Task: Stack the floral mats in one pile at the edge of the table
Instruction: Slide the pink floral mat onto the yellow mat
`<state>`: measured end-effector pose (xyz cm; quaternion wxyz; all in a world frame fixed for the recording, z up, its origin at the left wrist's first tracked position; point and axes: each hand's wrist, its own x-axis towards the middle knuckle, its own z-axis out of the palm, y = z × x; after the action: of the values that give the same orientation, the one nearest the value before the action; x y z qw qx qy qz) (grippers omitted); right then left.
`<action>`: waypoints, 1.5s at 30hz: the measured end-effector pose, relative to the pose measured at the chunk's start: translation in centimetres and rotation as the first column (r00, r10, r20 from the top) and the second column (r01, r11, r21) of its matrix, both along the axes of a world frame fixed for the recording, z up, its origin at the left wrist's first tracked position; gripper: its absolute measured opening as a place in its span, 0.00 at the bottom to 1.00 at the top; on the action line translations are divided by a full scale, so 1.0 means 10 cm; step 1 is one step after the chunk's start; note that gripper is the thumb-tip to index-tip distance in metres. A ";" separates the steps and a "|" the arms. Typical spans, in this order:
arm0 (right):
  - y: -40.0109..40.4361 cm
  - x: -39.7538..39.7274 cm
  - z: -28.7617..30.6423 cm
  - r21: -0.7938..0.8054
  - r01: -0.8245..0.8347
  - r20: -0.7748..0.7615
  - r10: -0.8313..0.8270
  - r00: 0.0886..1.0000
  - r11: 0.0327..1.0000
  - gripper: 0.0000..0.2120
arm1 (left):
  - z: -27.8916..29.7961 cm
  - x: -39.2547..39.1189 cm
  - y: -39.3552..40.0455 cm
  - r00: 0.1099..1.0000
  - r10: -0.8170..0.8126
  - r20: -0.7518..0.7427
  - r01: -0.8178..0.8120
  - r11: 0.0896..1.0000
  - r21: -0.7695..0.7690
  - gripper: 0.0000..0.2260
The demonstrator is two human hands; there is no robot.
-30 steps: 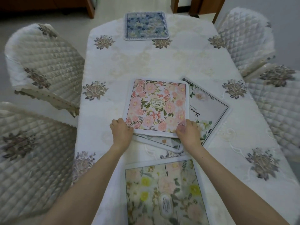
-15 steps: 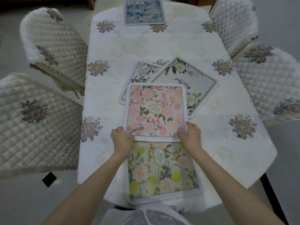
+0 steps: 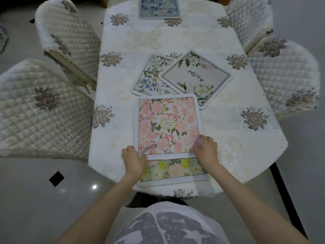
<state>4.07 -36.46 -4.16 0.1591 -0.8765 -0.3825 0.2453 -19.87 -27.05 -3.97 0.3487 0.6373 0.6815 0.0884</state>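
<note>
On the cloth-covered table (image 3: pixel 184 41), your left hand (image 3: pixel 134 158) and right hand (image 3: pixel 205 150) pinch the pink mat (image 3: pixel 167 124) half over the yellow mat (image 3: pixel 175 170) at the near edge; pull too far and both could slide off.

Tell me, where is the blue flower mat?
In the head view the blue flower mat lies alone at the table's far end, top centre, beyond the other mats, between the two far chairs.

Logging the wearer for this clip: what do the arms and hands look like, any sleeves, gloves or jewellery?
Both forearms are bare with no sleeve in view. The left hand and right hand wear no gloves, and no rings, watch or bracelets show. A white top with a grey-blue print shows at the torso.
</note>
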 end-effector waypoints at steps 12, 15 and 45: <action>-0.30 -0.04 0.04 0.023 0.029 -0.026 -0.028 0.999 0.999 0.11 | 0.01 -0.17 -0.13 1.000 -0.020 -0.005 0.020 0.998 -0.062 0.16; -0.07 0.10 0.13 0.039 0.138 -0.139 -0.131 0.982 0.990 0.06 | 0.05 -0.08 0.16 0.999 -0.015 0.029 0.017 0.998 -0.062 0.14; -0.18 0.12 0.10 0.085 0.180 -0.111 -0.171 0.979 0.980 0.10 | -0.07 -0.26 0.01 0.992 0.049 0.119 -0.047 0.999 -0.024 0.06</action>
<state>5.28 -38.25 -3.19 0.2409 -0.8845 -0.3060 0.2570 -22.52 -26.99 -4.64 0.3935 0.6106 0.6753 0.1276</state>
